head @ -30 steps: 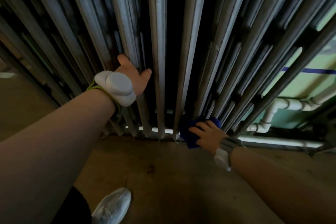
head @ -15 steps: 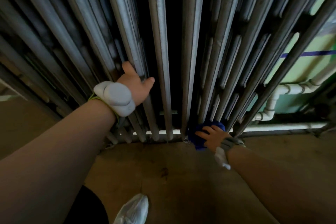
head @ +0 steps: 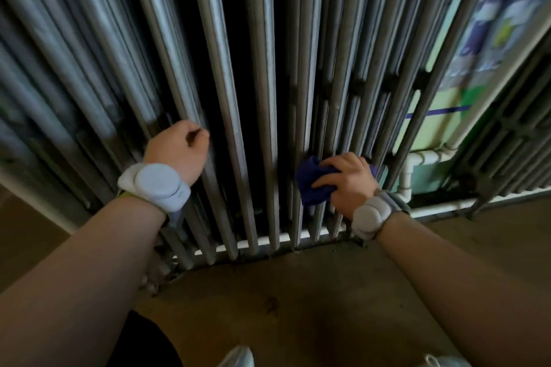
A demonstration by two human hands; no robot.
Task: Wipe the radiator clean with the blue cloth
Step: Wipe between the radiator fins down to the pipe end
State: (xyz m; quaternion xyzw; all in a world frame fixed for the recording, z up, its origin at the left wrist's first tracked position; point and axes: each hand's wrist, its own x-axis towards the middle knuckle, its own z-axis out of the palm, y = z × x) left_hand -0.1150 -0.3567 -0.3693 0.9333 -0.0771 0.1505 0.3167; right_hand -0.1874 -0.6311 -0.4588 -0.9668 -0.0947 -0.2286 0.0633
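Head view: mid-wipe — right hand (head: 348,180) clutching bunched blue cloth (head: 313,185) against lower radiator columns (head: 262,98), left hand (head: 179,150) curled round a column beside, upper lengths likely left.

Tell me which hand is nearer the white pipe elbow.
Right. The right hand, gripping the blue cloth, is just left of the white pipe elbow; the left hand is far left.

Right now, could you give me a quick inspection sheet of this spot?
Surface: brown floor, stained.
Job's things: radiator of upright metal columns; blue cloth pressed on a column low down.
Clutter: nothing seen.
Grip: right hand holds the cloth; left hand curls round a column.
Cables: nothing seen.
Surroundings: white pipe, green wall, shoe tips at the bottom edge.
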